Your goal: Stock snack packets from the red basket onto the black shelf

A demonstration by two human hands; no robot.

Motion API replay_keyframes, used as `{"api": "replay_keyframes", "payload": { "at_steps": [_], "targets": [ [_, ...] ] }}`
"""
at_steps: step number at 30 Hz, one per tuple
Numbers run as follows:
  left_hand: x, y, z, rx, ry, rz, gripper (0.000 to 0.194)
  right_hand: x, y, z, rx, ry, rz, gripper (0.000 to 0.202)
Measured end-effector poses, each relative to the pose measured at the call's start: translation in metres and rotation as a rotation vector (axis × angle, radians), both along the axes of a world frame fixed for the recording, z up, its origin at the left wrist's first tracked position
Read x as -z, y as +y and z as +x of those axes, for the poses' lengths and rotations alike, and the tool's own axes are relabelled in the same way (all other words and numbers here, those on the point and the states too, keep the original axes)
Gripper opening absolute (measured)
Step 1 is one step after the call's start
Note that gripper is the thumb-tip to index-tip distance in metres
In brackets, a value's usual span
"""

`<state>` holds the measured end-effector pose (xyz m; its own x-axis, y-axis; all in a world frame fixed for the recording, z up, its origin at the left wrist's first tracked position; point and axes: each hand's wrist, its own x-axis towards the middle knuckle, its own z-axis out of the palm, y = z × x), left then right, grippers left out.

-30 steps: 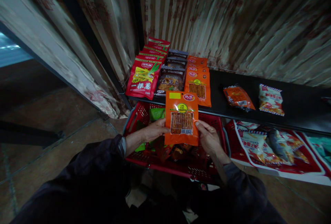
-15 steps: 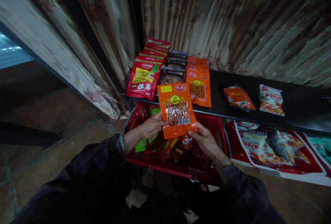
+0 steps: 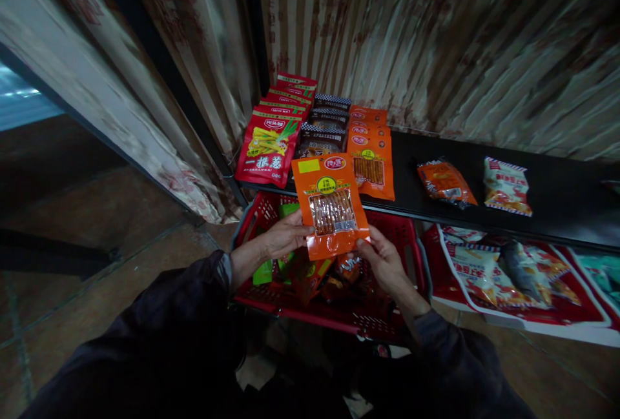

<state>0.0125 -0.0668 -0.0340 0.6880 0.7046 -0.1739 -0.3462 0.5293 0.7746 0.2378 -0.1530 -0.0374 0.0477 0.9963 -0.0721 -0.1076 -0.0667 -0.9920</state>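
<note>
An orange snack packet (image 3: 332,209) with a clear window is held up over a red basket (image 3: 416,251). My left hand (image 3: 285,236) pinches its left edge, and my right hand (image 3: 385,261) grips its lower right corner. Just behind it on the black shelf stand rows of red packets (image 3: 268,148), dark packets (image 3: 323,138) and more orange packets (image 3: 372,167). Inside the basket lie green packets (image 3: 263,272) and orange ones, partly hidden by the held packet and my hands.
Farther right on the shelf (image 3: 562,199) lie an orange packet (image 3: 445,182) and a white packet (image 3: 507,186). Below is another red basket (image 3: 593,306) holding several white packets. Patterned curtains (image 3: 436,38) hang behind, and a dark post (image 3: 159,57) rises at the left.
The held orange packet has tilted slightly, its top shifting a little left. Both hands keep hold of it.
</note>
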Motion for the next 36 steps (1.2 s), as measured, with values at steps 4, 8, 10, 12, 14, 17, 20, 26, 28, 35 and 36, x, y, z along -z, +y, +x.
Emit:
{"api": "replay_keyframes", "payload": {
  "at_steps": [4, 8, 10, 12, 14, 17, 20, 26, 28, 35, 36],
  "targets": [
    [-0.005, -0.006, 0.003, 0.010, -0.014, -0.013, 0.055, 0.008, -0.001, -0.001, 0.129, -0.228, 0.087, 0.057],
    [-0.012, -0.014, 0.005, 0.012, -0.057, -0.045, 0.048, 0.005, -0.002, -0.002, 0.259, -0.595, 0.302, 0.061],
    [-0.013, -0.017, 0.006, 0.013, -0.069, -0.057, 0.047, 0.000, -0.003, -0.002, 0.324, -0.846, 0.461, 0.051],
    [-0.014, -0.019, 0.007, 0.017, -0.080, -0.058, 0.048, -0.004, -0.005, -0.004, 0.330, -1.015, 0.574, 0.040],
    [-0.014, -0.022, 0.007, 0.021, -0.085, -0.051, 0.049, -0.007, -0.006, -0.007, 0.294, -1.072, 0.633, 0.037],
    [-0.017, -0.027, 0.008, 0.053, -0.088, -0.041, 0.051, -0.008, -0.010, -0.012, 0.242, -1.064, 0.660, 0.040],
    [-0.023, -0.034, 0.009, 0.103, -0.092, -0.027, 0.059, -0.007, -0.016, -0.015, 0.149, -1.025, 0.669, 0.044],
    [-0.029, -0.046, 0.014, 0.123, -0.082, 0.138, 0.075, -0.006, -0.025, -0.021, -0.024, -0.872, 0.628, 0.080],
    [-0.025, -0.047, 0.015, 0.090, 0.037, 0.261, 0.075, -0.007, -0.028, -0.025, -0.028, -0.784, 0.539, 0.084],
    [-0.008, -0.044, 0.019, -0.152, 0.400, 0.559, 0.053, 0.002, -0.027, -0.025, 0.145, -0.280, 0.145, 0.035],
    [-0.006, -0.041, 0.019, -0.211, 0.451, 0.571, 0.048, 0.003, -0.025, -0.023, 0.169, -0.194, 0.113, 0.036]
  ]
}}
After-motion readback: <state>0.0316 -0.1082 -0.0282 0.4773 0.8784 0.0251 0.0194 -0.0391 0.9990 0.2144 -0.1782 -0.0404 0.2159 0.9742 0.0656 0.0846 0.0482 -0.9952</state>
